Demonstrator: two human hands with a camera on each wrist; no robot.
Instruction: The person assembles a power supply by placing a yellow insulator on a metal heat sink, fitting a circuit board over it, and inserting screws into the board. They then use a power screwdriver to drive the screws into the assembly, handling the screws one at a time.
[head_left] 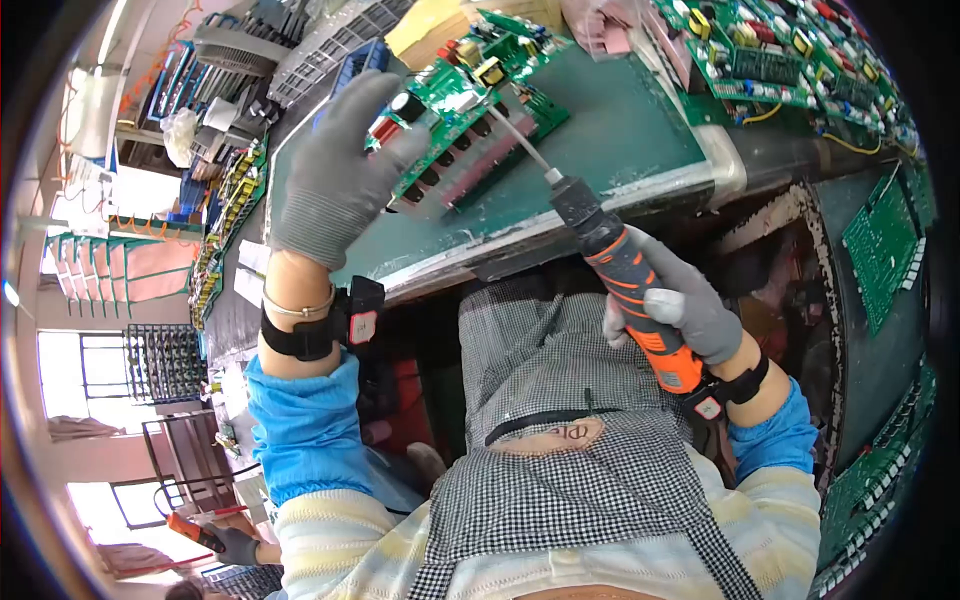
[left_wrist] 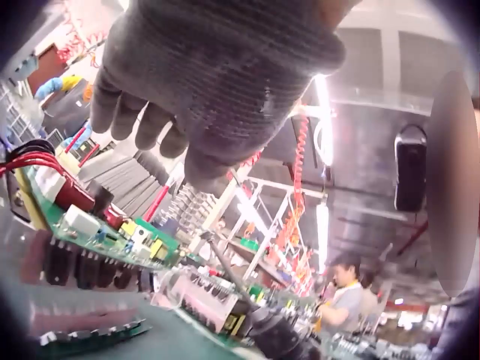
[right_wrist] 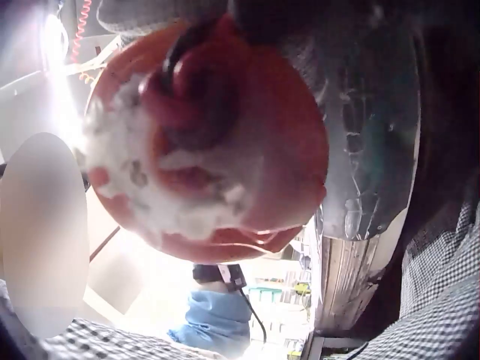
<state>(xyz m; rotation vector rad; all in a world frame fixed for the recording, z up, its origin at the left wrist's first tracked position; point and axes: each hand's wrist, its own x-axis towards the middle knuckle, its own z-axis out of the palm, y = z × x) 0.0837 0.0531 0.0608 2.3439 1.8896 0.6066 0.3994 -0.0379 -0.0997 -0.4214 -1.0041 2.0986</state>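
Rests gloved left hand [head_left: 335, 170] on green circuit board [head_left: 452, 98], upper centre; grips orange screwdriver [head_left: 625, 265] in right hand [head_left: 690, 315], bit touching the board.

left hand [head_left: 335, 170] covers one corner of the circuit board [head_left: 455, 110], so whatever sits under its palm is hidden. right wrist view is mostly the blurry orange butt of the screwdriver [right_wrist: 210, 150], right hand [head_left: 690, 312] cut off at the top edge. where the bit tip [head_left: 492, 109] lands is too small to tell.
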